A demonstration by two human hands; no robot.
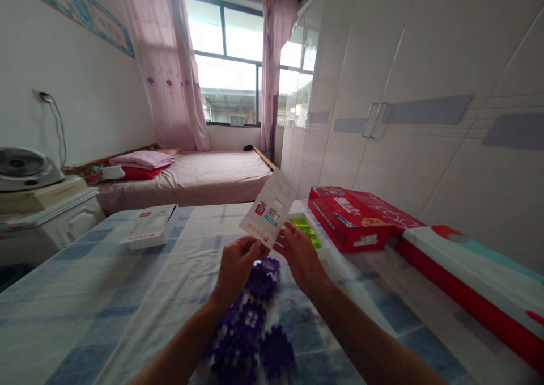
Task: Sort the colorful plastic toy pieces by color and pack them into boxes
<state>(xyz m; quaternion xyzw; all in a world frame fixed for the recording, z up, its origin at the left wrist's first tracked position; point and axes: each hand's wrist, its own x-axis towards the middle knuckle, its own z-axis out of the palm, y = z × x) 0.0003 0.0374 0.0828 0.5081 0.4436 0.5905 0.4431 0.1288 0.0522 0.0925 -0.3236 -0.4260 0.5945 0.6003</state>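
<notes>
Beyond card (271,206) and checked tablecloth (131,294), a bed (216,172) near a window (238,30).

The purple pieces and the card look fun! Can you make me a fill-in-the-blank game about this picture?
1. The left hand holds a printed card that is mostly ____ in colour.
2. The toothed pieces nearest the camera are coloured ____.
3. The small pieces inside the tray are coloured ____.
4. Daylight comes in above the bed through the ____.

Missing words: white; purple; green; window.
</notes>
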